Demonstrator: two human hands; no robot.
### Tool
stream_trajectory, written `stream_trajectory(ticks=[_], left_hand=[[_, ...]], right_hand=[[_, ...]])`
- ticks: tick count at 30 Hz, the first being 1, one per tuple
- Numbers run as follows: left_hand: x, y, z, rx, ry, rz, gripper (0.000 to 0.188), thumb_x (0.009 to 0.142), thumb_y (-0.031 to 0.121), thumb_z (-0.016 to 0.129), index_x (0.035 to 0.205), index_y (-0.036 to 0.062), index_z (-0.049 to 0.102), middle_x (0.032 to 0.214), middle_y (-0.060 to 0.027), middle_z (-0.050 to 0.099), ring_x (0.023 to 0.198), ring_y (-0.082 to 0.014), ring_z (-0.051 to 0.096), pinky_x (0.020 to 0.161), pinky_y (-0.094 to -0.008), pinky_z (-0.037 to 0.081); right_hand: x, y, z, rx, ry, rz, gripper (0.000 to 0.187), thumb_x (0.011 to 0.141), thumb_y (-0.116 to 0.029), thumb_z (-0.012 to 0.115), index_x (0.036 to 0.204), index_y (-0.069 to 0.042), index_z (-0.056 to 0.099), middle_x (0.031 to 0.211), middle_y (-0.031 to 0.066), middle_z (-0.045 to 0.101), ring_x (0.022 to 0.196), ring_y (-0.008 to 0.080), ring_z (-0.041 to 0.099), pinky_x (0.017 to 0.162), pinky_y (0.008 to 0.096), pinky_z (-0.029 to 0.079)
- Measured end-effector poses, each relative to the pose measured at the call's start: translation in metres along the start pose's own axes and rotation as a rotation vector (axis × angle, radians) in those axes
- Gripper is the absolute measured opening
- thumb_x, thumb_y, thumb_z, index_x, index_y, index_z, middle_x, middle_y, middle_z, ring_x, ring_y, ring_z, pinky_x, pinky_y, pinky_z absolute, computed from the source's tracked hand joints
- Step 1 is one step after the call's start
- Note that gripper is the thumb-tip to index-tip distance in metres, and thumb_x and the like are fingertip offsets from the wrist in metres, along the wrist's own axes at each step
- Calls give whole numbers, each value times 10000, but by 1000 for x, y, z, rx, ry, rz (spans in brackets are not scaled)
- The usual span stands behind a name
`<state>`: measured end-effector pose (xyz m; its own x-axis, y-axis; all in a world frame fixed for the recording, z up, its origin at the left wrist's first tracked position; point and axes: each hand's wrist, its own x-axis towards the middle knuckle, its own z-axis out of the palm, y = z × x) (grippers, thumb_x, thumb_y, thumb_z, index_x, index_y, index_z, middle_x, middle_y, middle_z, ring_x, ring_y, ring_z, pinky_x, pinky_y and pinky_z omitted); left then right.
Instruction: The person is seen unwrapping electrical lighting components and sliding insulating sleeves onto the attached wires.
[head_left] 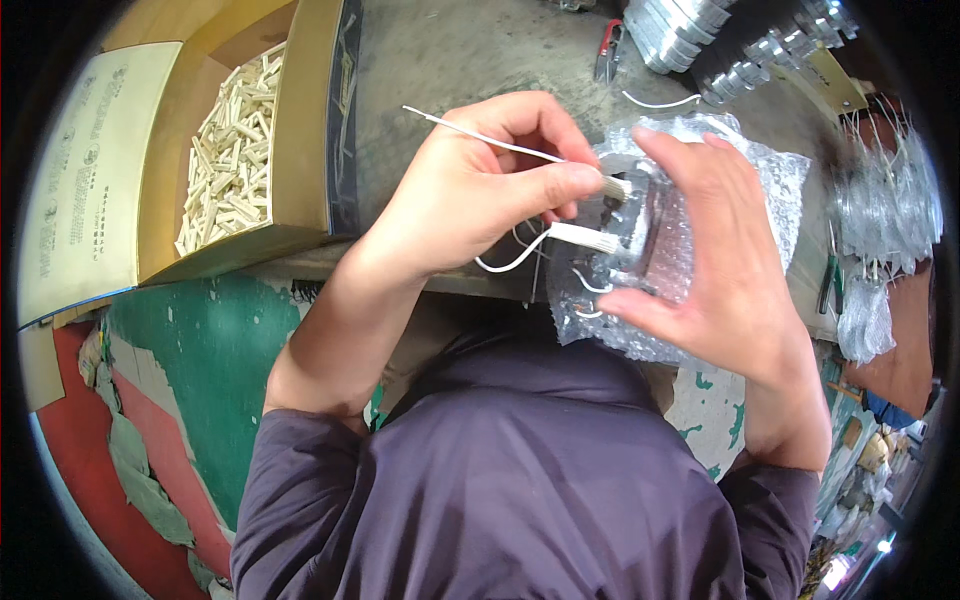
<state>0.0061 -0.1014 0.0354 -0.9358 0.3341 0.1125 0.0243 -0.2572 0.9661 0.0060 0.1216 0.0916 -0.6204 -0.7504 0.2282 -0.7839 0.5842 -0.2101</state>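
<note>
My left hand (520, 170) is closed in a pinch on a white ribbed sleeve (614, 188), its thumb and forefinger pressed together. A thin white wire (470, 131) runs out of that pinch to the left. Just below, a second white ribbed sleeve (585, 237) with a curved white wire (515, 268) sits against a clear, shiny block-like part (632, 225), whose exact kind I cannot make out. My right hand (725, 240) spans this part, thumb on the near side and fingers on the far side. Bubble wrap (770, 175) lies beneath it.
An open gold box (305, 130) full of short pale sleeves (235, 150) stands at left. Red-handled snips (608, 50), a loose white wire (660, 103) and stacked shiny metal parts (675, 30) lie at the back of the worktop (450, 60). Wrapped pieces (885, 200) hang at right.
</note>
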Motion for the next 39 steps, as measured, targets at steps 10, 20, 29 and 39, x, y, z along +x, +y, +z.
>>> stream_trajectory(ticks=[10,20,29,39], left_hand=[[-6,7,44,-163,-95,178,808,817,413,720,1397,-9,346,1368,-149,455,1261,-243,458,1067,-362,346],[35,63,88,-10,-58,293,544,891,199,664,1336,-9,430,1241,-106,554,1100,-161,546,956,-318,433],[51,57,98,229,55,313,330,1010,214,459,1122,-68,588,1057,-75,641,970,-111,570,861,-264,451],[76,79,110,112,-105,245,350,950,196,590,1234,-3,542,1144,-81,627,1030,-149,581,926,-291,445]], right_hand=[[23,17,-46,708,497,270,643,811,-159,695,1352,-7,382,1173,76,531,1049,124,506,906,263,417],[18,36,-83,626,620,130,553,874,-296,693,1257,-9,416,1089,104,541,994,162,520,898,291,418],[4,62,-104,521,727,61,433,870,-217,705,1168,-11,468,1050,104,560,998,169,516,902,311,416],[-12,62,-112,419,741,99,477,871,-336,697,1127,-6,466,1025,91,569,978,168,542,878,320,446]])
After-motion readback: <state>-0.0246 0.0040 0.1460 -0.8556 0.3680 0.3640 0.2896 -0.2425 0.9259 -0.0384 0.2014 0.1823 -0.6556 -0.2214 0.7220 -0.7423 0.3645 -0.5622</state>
